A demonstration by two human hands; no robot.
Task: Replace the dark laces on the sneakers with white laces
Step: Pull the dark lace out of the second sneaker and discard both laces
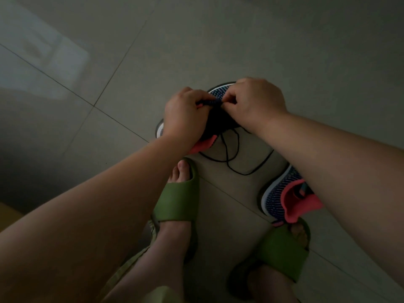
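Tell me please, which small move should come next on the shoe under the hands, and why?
Probably keep pulling the dark lace out of the next eyelets. Both the left hand and the right hand pinch at the laced part of the far sneaker, and loose lace already lies on the floor.

Single head view, steeply down from above at tiled floor (218, 40), close over both forearms. Sneaker (216, 92) sits just right of centre; person's slippered feet below it, toward bottom edge. Dim, wide-angle.
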